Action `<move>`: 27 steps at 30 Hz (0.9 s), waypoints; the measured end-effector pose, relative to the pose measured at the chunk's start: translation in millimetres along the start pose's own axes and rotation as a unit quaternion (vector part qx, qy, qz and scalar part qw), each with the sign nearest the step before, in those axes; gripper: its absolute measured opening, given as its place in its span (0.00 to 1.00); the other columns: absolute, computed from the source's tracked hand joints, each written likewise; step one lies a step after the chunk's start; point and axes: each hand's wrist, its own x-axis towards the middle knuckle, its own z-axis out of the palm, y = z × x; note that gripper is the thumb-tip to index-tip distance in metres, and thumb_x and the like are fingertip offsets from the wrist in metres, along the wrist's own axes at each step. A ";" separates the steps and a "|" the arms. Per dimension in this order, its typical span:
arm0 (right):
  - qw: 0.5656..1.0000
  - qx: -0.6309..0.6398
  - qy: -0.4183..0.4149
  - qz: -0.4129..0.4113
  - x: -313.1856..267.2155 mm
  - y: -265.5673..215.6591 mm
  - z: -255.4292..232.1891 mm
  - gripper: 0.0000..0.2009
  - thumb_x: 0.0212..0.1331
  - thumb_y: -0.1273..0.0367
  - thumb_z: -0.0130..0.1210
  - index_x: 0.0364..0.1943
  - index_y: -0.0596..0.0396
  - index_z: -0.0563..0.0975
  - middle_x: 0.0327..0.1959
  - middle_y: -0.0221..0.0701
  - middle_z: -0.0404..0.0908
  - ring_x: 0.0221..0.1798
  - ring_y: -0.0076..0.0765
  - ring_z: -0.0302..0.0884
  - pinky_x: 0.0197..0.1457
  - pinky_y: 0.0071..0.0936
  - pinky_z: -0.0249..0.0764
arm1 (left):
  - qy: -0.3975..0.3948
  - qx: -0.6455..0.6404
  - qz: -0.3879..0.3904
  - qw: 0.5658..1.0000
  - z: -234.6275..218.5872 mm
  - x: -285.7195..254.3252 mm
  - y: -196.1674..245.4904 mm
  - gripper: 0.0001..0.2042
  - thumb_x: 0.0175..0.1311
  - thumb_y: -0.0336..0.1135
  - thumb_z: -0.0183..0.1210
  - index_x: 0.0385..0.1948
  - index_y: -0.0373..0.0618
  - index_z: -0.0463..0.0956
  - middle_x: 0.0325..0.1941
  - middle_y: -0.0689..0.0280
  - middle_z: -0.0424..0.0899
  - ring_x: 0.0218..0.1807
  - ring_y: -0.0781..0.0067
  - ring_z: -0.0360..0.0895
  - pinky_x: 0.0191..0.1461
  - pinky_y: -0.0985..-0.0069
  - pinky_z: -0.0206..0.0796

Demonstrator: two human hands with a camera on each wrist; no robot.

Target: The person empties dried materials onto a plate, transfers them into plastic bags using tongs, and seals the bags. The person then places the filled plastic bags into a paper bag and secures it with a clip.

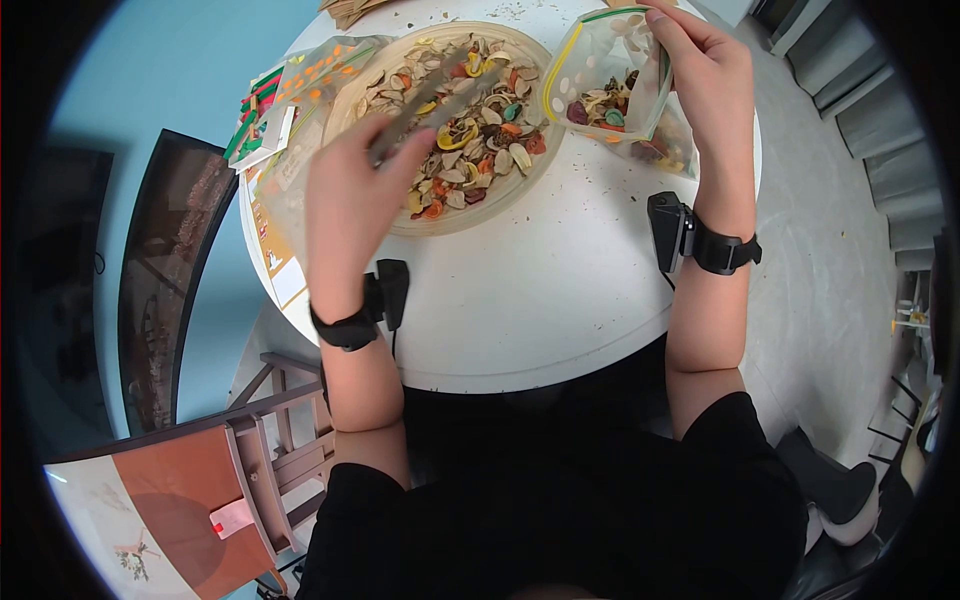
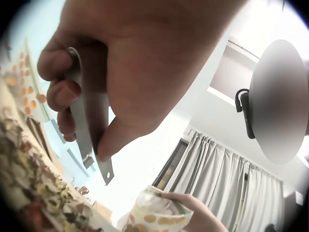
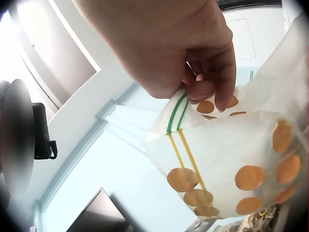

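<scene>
Metal tongs are held between the thumb and curled fingers of my left hand, their tips over a round tray of mixed dried petals and slices. In the left wrist view the tong tips stand slightly apart, with nothing seen between them. My right hand pinches the top edge of a clear zip bag with orange dots, right of the tray. The bag's mouth is spread, and some dried pieces lie inside it.
Another filled bag lies under the held one. Left of the tray are a dotted bag, a white box with green and red sticks, and a printed card. Brown paper sits at the back of the white table. Crumbs are scattered about.
</scene>
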 end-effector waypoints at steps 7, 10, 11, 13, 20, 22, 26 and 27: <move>1.000 -0.022 -0.005 0.013 -1.7 -4.4 -0.6 0.13 0.70 0.71 0.57 0.48 0.70 0.85 0.34 0.31 0.88 0.33 0.19 0.80 0.34 0.18 0.73 | -0.025 0.096 0.001 0.995 22.3 -1.3 -11.4 0.22 0.62 0.49 0.69 0.43 0.35 0.84 0.26 0.56 0.84 0.26 0.63 0.76 0.34 0.68 0.68; 1.000 -0.009 -0.015 0.009 0.7 0.3 -2.1 0.13 0.70 0.71 0.57 0.48 0.70 0.85 0.34 0.31 0.88 0.33 0.19 0.80 0.34 0.18 0.73 | -0.020 0.089 -0.052 0.994 4.4 1.7 -21.8 0.22 0.62 0.48 0.69 0.43 0.35 0.84 0.26 0.57 0.84 0.26 0.67 0.76 0.34 0.69 0.68; 1.000 -0.007 -0.009 0.011 -0.9 -2.3 -0.2 0.13 0.70 0.71 0.57 0.48 0.70 0.85 0.34 0.31 0.88 0.33 0.19 0.80 0.34 0.17 0.73 | -0.026 0.080 -0.074 0.994 -3.5 2.0 -20.1 0.21 0.62 0.48 0.69 0.43 0.35 0.84 0.26 0.58 0.84 0.26 0.68 0.75 0.34 0.70 0.67; 1.000 -0.006 -0.007 0.009 -1.8 -2.8 1.8 0.13 0.70 0.71 0.57 0.48 0.70 0.85 0.35 0.32 0.88 0.33 0.19 0.80 0.35 0.17 0.73 | -0.067 0.064 -0.072 0.993 -19.1 -4.2 -11.6 0.20 0.62 0.46 0.70 0.43 0.35 0.84 0.26 0.59 0.83 0.27 0.72 0.74 0.34 0.71 0.66; 1.000 -0.005 -0.025 -0.001 1.7 3.5 -1.2 0.13 0.70 0.72 0.58 0.49 0.70 0.84 0.35 0.32 0.88 0.33 0.19 0.80 0.35 0.17 0.73 | -0.126 0.063 -0.006 0.990 -17.3 -20.8 -9.4 0.19 0.62 0.44 0.71 0.43 0.35 0.84 0.26 0.62 0.81 0.26 0.75 0.71 0.33 0.74 0.65; 1.000 -0.010 -0.023 0.002 0.4 0.3 -0.6 0.13 0.70 0.72 0.58 0.49 0.70 0.84 0.35 0.31 0.88 0.33 0.19 0.79 0.35 0.17 0.73 | -0.082 0.096 -0.034 0.991 -14.0 -17.1 -19.0 0.20 0.62 0.45 0.71 0.44 0.35 0.84 0.26 0.62 0.81 0.27 0.75 0.72 0.33 0.74 0.65; 1.000 -0.014 -0.010 0.003 -0.9 -3.5 0.8 0.13 0.70 0.72 0.58 0.49 0.70 0.84 0.35 0.31 0.88 0.33 0.18 0.79 0.34 0.17 0.73 | -0.053 0.080 -0.034 0.995 -15.5 -15.1 -12.7 0.21 0.59 0.49 0.71 0.42 0.37 0.85 0.27 0.53 0.84 0.29 0.53 0.81 0.36 0.64 0.71; 1.000 -0.011 -0.014 0.000 0.2 -2.3 0.3 0.13 0.70 0.72 0.58 0.50 0.70 0.84 0.35 0.30 0.88 0.33 0.18 0.79 0.34 0.17 0.73 | -0.069 0.072 -0.027 0.995 -14.1 -14.9 -9.4 0.21 0.59 0.49 0.70 0.41 0.37 0.85 0.27 0.52 0.84 0.29 0.52 0.81 0.36 0.64 0.71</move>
